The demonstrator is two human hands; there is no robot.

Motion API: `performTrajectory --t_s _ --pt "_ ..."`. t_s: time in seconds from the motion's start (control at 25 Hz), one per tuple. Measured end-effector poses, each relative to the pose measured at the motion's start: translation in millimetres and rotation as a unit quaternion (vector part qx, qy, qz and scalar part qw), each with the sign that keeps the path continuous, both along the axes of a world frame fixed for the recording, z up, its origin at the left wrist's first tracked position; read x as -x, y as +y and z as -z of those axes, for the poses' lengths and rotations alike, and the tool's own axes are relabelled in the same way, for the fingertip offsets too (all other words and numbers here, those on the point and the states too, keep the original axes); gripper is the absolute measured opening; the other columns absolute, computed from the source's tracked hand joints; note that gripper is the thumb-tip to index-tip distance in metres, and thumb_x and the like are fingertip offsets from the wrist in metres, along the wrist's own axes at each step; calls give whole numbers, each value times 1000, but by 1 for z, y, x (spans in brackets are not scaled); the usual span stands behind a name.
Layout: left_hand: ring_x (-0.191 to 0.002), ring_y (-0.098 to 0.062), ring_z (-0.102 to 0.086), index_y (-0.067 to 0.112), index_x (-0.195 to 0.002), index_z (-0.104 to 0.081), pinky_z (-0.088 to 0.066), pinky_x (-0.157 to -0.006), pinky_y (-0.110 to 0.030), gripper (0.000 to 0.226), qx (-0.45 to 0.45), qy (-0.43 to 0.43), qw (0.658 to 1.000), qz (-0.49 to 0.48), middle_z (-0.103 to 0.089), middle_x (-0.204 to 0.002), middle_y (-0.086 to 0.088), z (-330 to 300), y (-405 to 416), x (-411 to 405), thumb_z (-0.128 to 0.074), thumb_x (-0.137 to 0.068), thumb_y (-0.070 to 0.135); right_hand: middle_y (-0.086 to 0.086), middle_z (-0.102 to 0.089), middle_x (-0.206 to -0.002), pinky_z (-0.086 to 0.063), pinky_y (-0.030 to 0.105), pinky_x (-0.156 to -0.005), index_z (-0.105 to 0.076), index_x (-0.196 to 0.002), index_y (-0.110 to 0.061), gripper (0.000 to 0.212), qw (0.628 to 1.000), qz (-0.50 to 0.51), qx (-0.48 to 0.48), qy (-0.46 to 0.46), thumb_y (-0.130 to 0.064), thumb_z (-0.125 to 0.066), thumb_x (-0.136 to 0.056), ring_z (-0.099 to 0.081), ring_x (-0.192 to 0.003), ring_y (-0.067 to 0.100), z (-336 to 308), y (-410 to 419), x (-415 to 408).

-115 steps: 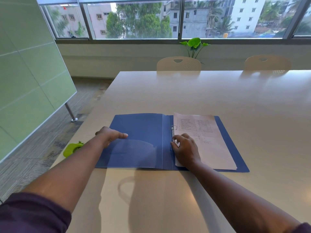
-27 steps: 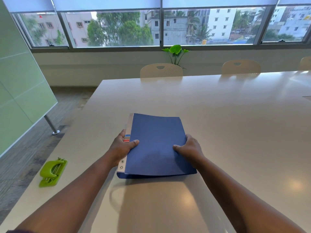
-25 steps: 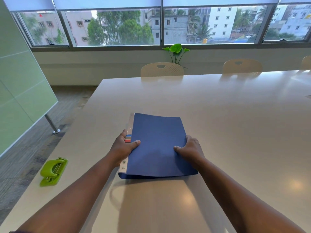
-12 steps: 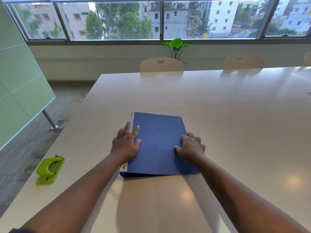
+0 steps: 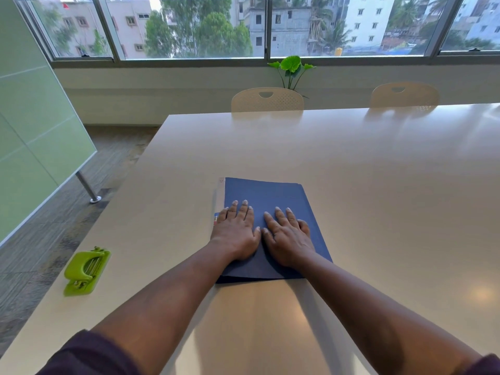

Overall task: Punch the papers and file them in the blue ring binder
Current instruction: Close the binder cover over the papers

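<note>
In the head view, the blue ring binder (image 5: 273, 212) lies closed and flat on the pale desk (image 5: 378, 171), its spine along its left edge, where a white strip with a small coloured label shows. No papers are visible outside the closed cover.

Both hands lie palm down on the binder's front cover, side by side, thumbs nearly touching. The left hand (image 5: 236, 232) rests on the cover near the spine, its fingers straight and pointing away from the person. The right hand (image 5: 286, 236) rests just beside it, toward the binder's open edge, fingers also extended and slightly spread. Neither hand curls round anything; both are flat on the cover.

Well to the left of the binder, near the desk's left edge, sits a lime-green hole punch (image 5: 86, 270), apart from everything else.

Beyond the binder, at the desk's far side, stand two cream chairs (image 5: 267, 100), and behind the nearer one a small leafy green plant (image 5: 291, 64) rises below the window (image 5: 189, 28). Left of the binder, off the desk, a pale green glass board (image 5: 35, 125) stands on a metal leg above the floor.
</note>
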State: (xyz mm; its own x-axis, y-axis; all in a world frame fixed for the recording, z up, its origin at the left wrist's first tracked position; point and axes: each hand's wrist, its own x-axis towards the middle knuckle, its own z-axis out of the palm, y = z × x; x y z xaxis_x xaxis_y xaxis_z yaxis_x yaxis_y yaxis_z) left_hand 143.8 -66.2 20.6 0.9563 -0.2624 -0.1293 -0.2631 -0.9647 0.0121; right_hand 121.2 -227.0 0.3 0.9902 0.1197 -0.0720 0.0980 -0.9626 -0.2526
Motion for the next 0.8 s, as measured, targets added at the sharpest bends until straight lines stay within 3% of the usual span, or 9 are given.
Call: performTrajectory --t_s 0.16,0.6,0.68,0.8 --pt "-157 -26 15 37 -162 4 7 -126 -48 63 -19 9 1000 18 11 -171 0 3 1 -3 -13 -104 55 1 -1 -172 -4 47 -124 -8 -162 -34 62 1000 1 8 9 -55 -15 -104 5 -158 23 2 1 0" --pt "-157 -26 15 38 -162 1 10 -125 -46 62 -27 -5 999 21 10 -172 0 4 15 3 -12 -103 55 1 7 -172 -1 48 -124 -5 -162 -35 62 1000 9 5 13 -54 -14 -103 9 -157 23 6 17 4" --pt "-156 -26 17 38 -162 3 11 -125 -46 62 -32 -8 999 23 12 -171 1 5 15 4 -10 -103 55 -1 14 -171 1 47 -125 -1 -162 -32 64 1000 15 1 14 -53 -14 -104 13 -157 21 5 18 5" --pt "-156 -27 17 37 -162 3 11 -125 -47 62 -39 -2 999 25 12 -171 1 4 13 4 -9 -103 55 -1 10 -171 3 47 -126 -1 -163 -27 65 999 9 5 32 -51 -13 -104 13 -157 20 5 18 3"
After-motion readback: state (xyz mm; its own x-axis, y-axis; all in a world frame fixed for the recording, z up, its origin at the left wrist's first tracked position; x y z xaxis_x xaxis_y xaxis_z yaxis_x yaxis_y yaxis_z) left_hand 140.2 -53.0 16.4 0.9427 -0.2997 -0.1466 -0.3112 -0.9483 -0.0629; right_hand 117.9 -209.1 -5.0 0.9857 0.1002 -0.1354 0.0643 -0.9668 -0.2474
